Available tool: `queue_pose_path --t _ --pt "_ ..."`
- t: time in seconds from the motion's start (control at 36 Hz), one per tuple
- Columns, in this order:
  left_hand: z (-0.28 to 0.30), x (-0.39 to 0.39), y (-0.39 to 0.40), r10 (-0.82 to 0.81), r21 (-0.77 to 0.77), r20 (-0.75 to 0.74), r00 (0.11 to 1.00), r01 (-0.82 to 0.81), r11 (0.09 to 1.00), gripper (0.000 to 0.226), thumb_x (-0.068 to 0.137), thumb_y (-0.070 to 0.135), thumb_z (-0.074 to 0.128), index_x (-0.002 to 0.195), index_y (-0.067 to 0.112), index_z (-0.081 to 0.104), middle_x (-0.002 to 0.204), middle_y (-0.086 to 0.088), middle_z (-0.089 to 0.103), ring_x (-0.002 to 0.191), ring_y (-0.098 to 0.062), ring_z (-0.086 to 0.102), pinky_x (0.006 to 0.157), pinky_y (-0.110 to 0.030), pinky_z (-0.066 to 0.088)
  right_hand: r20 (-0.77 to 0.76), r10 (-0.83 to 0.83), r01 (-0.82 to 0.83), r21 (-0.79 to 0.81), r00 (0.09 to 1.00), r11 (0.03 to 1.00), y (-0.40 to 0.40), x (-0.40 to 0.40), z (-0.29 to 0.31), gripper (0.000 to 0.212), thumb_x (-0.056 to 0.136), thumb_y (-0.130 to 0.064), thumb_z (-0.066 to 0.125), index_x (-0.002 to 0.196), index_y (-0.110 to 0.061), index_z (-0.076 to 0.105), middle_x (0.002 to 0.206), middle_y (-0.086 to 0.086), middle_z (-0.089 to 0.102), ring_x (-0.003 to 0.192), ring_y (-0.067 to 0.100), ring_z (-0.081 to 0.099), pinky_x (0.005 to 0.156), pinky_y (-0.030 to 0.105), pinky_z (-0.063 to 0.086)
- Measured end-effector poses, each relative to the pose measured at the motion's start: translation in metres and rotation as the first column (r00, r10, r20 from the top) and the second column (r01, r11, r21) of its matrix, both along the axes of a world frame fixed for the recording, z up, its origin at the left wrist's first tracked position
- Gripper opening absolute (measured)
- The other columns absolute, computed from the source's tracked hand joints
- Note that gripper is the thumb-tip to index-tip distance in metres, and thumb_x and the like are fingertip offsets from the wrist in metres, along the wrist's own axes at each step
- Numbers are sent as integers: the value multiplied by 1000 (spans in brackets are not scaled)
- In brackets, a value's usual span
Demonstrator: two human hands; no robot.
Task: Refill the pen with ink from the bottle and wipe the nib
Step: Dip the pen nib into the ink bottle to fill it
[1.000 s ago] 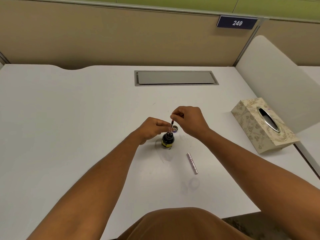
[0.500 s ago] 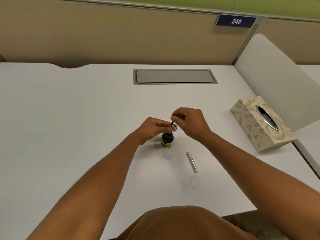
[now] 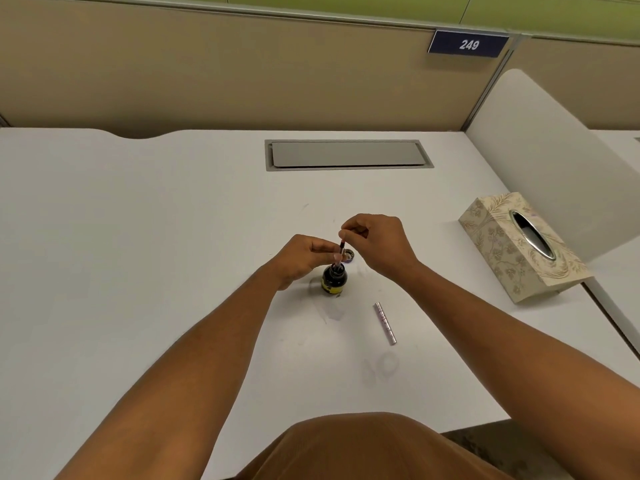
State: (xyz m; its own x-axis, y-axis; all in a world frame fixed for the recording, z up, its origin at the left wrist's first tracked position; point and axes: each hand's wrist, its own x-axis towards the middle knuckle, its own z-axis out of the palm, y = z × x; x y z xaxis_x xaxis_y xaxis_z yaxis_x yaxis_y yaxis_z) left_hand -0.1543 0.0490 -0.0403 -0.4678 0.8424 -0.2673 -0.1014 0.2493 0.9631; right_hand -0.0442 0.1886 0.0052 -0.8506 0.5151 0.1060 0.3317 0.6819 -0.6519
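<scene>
At frame centre I see my left hand and right hand both pinching the pen, held upright, its lower end in the open ink bottle on the desk; pen barrel lies lower right.

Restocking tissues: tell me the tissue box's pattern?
Beige-cream leaf and floral print on the tissue box, clearest in the head view.

- The worktop is smooth, matt white laminate, faintly smudged in places.
- The ink bottle looks like glossy dark glass with a yellow paper label.
- The pen barrel lying apart is shiny ribbed metal.
- The tissue box is matt cream with a printed leaf pattern and a shiny metallic rim round its slot.
- The cable hatch is dull grey metal or plastic.
</scene>
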Motion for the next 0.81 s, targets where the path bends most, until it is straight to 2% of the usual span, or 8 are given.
queue_pose_path --t 0.11,0.25,0.33,0.44,0.56,0.69,0.81 --pt "-1 2 0 -3 2 -2 1000 3 1000 14 89 11 72 94 24 76 91 14 78 90 7 69 87 -16 45 6 17 -17 1 1000 1000 0 0 1 13 90 -20 67 95 -13 76 87 -3 75 81 10 69 79 24 54" --pt "-4 2 2 0 16 -10 1000 1 1000 13 88 13 73 92 25 77 94 11 78 99 -2 69 99 -23 46 24 30 -30 33 999 999 2 1 1 14 92 -19 64 95 -14 76 87 -4 75 80 9 67 69 8 45" --pt "-6 0 2 0 18 2 1000 0 1000 14 87 11 75 97 20 77 96 8 78 97 -2 70 92 -19 48 31 32 -33 38 999 999 3 1 2 13 91 -20 65 94 -15 76 85 -5 74 77 8 67 67 8 44" --pt "-8 -3 1 -16 -2 -4 1000 16 1000 25 84 9 77 109 12 75 100 7 77 95 -1 71 81 -12 51 18 20 -20 28 1000 999 3 1 2 12 91 -22 65 95 -16 75 86 -6 74 78 6 67 67 5 44" --pt "-9 -3 0 -13 -11 -6 1000 13 1000 27 84 7 77 111 11 75 101 8 77 94 0 71 77 -10 51 8 21 -21 16 1000 1000 1 0 2 12 91 -23 66 95 -16 75 85 -7 74 77 4 67 66 3 44" --pt "-11 -3 2 0 -33 -18 1000 0 999 27 83 12 78 110 15 76 107 5 77 103 -5 70 90 -17 50 -5 16 -16 7 1000 1000 1 1 2 13 90 -24 67 97 -16 75 87 -5 75 81 6 68 74 15 51" --pt "-9 -3 1 -3 -32 -3 1000 3 999 23 84 13 78 105 20 77 103 9 77 98 1 69 85 -13 49 -8 -3 3 23 1000 1000 2 2 3 14 90 -25 68 97 -15 75 87 -4 75 82 9 68 78 25 55"
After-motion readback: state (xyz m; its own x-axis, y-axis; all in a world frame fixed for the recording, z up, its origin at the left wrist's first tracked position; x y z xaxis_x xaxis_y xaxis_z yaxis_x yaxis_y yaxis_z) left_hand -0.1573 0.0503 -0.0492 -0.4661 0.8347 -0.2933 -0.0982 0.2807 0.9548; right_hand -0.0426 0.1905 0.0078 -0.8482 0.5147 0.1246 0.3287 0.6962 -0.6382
